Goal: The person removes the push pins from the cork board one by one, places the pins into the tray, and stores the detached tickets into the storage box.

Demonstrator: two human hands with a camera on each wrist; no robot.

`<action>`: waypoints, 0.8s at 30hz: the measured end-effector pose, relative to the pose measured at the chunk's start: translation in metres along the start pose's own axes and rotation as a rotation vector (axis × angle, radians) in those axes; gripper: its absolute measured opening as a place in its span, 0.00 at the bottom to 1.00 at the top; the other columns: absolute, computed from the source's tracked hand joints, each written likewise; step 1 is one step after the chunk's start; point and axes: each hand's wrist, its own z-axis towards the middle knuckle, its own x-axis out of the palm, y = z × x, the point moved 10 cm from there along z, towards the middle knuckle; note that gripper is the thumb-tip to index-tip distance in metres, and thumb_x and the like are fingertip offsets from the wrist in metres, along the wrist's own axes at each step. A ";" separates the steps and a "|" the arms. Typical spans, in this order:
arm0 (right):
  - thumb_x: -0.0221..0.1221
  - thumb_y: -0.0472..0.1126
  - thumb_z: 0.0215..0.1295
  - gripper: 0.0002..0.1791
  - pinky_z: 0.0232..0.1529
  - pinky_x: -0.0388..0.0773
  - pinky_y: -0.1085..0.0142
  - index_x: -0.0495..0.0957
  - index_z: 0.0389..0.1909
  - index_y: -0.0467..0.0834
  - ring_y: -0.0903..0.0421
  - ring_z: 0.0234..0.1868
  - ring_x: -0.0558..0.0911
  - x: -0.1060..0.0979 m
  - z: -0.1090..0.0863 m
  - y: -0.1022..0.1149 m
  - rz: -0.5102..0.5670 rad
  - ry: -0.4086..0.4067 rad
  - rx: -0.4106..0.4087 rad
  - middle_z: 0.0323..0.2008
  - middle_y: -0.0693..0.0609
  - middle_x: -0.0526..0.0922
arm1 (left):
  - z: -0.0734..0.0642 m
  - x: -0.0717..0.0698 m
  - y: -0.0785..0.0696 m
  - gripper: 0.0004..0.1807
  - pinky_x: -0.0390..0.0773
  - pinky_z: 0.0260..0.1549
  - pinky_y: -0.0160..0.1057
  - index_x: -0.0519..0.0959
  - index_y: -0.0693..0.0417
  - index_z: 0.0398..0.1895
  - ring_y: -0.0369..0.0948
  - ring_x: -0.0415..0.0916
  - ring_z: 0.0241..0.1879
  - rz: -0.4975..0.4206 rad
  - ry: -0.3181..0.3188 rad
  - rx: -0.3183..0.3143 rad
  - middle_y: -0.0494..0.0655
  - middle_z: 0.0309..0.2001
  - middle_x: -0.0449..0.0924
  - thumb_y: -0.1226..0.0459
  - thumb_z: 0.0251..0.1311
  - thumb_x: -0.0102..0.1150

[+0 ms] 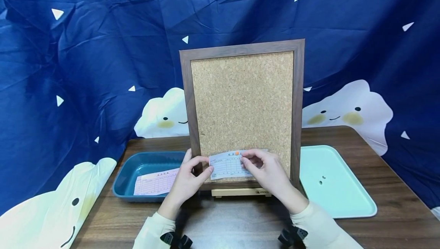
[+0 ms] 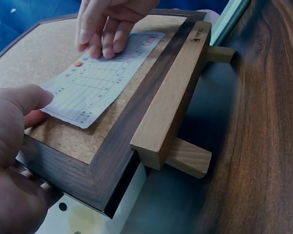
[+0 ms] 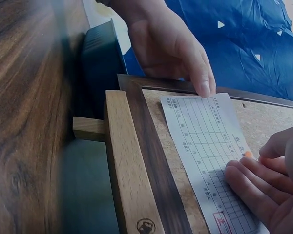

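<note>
A pale blue printed receipt slip (image 1: 227,165) lies over the lower part of a framed cork board (image 1: 244,100), with an orange round-headed pushpin (image 1: 236,152) at its top edge. My left hand (image 1: 189,176) pinches the slip's left edge between thumb and forefinger, beside the frame's lower left corner. The right hand (image 1: 266,167) is over the slip's right half, its loosely bent fingers (image 3: 254,178) resting on the paper just right of the pushpin. In the left wrist view, the right fingertips appear beside the pushpin (image 2: 78,64), not around it.
The board leans on a wooden stand (image 1: 240,192). To its left, a dark teal tray (image 1: 125,193) holds a pink printed slip (image 1: 156,183). At the right lies a mint tray (image 1: 343,188) with several tiny dark bits. A blue cloth hangs behind the table.
</note>
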 end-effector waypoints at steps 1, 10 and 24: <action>0.69 0.30 0.69 0.06 0.35 0.86 0.70 0.89 0.45 0.38 0.66 0.33 0.87 0.001 0.000 0.001 0.006 0.001 -0.006 0.35 0.49 0.93 | 0.000 0.000 0.000 0.06 0.74 0.36 0.36 0.88 0.46 0.44 0.42 0.70 0.41 -0.003 0.001 -0.004 0.52 0.59 0.71 0.63 0.67 0.73; 0.69 0.29 0.69 0.07 0.33 0.84 0.71 0.89 0.45 0.38 0.66 0.32 0.85 0.004 0.001 0.005 0.000 -0.034 -0.022 0.36 0.49 0.93 | 0.000 0.001 0.003 0.05 0.74 0.38 0.36 0.88 0.43 0.40 0.41 0.70 0.42 -0.002 -0.019 -0.019 0.47 0.52 0.73 0.64 0.67 0.73; 0.70 0.29 0.66 0.06 0.32 0.83 0.72 0.89 0.42 0.38 0.65 0.30 0.83 0.008 0.004 0.009 -0.047 -0.070 -0.024 0.30 0.51 0.89 | 0.000 0.001 0.000 0.05 0.74 0.35 0.36 0.88 0.44 0.40 0.41 0.71 0.37 -0.015 -0.036 -0.003 0.50 0.43 0.74 0.65 0.67 0.73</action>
